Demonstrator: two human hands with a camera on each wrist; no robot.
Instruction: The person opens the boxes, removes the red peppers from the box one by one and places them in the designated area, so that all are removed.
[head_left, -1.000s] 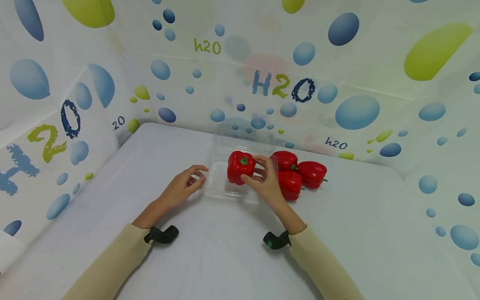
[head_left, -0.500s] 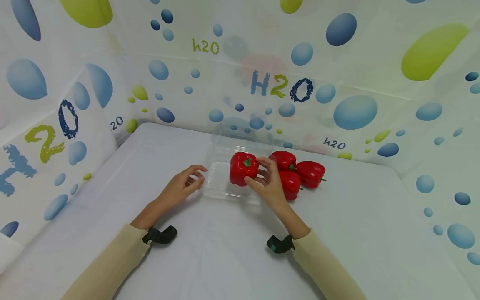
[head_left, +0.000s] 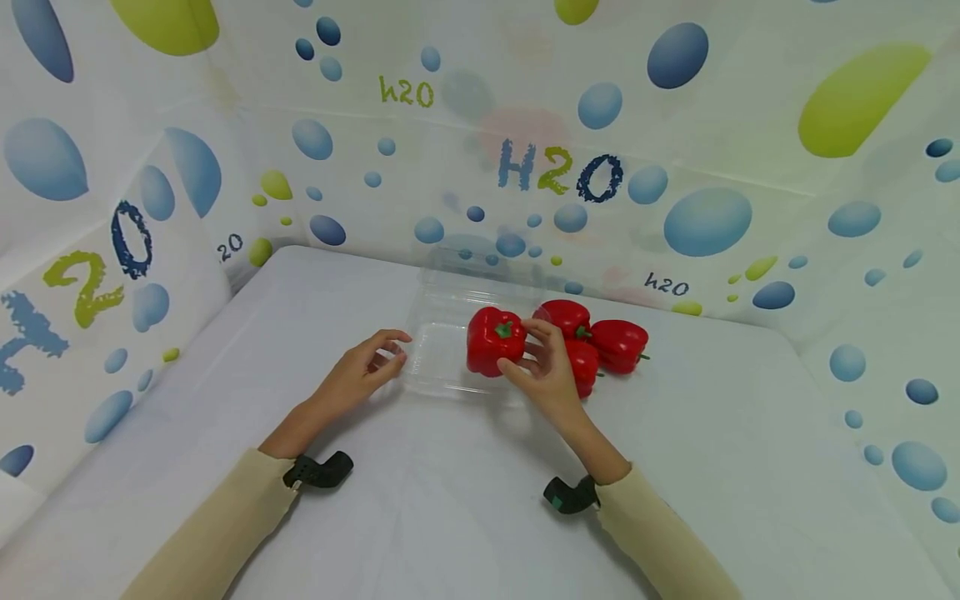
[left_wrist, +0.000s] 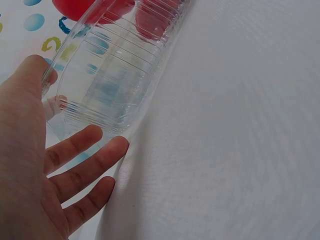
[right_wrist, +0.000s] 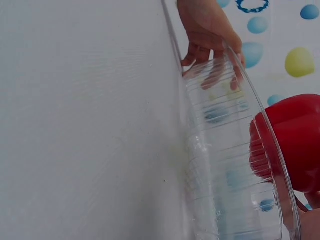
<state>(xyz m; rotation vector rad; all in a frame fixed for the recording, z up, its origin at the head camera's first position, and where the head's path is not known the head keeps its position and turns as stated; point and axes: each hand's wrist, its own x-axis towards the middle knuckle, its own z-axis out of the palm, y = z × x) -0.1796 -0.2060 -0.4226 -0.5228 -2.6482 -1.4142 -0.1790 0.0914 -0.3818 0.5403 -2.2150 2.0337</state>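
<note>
My right hand [head_left: 553, 373] holds a red bell pepper [head_left: 491, 343] between thumb and fingertips, its green stem turned up toward the head camera. The pepper overlaps the right part of a clear plastic box [head_left: 435, 360]. In the right wrist view the pepper [right_wrist: 295, 140] shows partly through the box's ribbed wall, beside its upper rim. My left hand [head_left: 367, 367] is at the left end of the box, fingers loosely bent and spread. In the left wrist view the thumb lies right at the rim of the box [left_wrist: 115, 65], with three fingertips by its lower corner.
Three more red bell peppers [head_left: 618, 344] lie close together just right of the box, partly behind my right hand. The box's raised clear lid [head_left: 480, 267] leans at the back. A white cloth covers the table [head_left: 420, 500], with a patterned curtain [head_left: 360, 108] behind.
My right hand, with the bell pepper in it, has drifted a little to the right and toward me. The left hand stays at the box's left end.
</note>
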